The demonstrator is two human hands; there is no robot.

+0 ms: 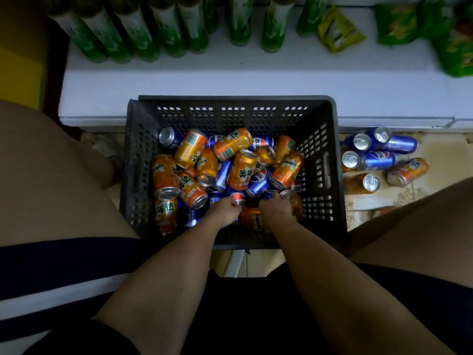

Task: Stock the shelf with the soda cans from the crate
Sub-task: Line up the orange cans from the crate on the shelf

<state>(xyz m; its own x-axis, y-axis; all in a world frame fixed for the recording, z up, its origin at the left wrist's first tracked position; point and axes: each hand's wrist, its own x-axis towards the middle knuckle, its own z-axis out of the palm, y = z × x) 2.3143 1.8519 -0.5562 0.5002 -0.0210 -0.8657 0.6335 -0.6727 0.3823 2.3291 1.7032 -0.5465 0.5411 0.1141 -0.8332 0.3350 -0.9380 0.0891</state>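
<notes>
Reaching down in the head view, both hands inside a dark perforated crate (325, 139) heaped with orange and blue soda cans (244, 169). Left hand (224, 210) curled over a blue can (236, 199), right hand (277, 207) curled round an orange can (293, 199) near the crate's near wall. Standing against a white shelf (230, 78) carrying green bottles (143, 34) and snack bags (337, 30). Lying on the floor just right of the crate, several loose cans (378, 160).

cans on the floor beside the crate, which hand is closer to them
Right. The right hand is in the crate on the side toward the floor cans; the left hand is beside it, further from them.
</notes>
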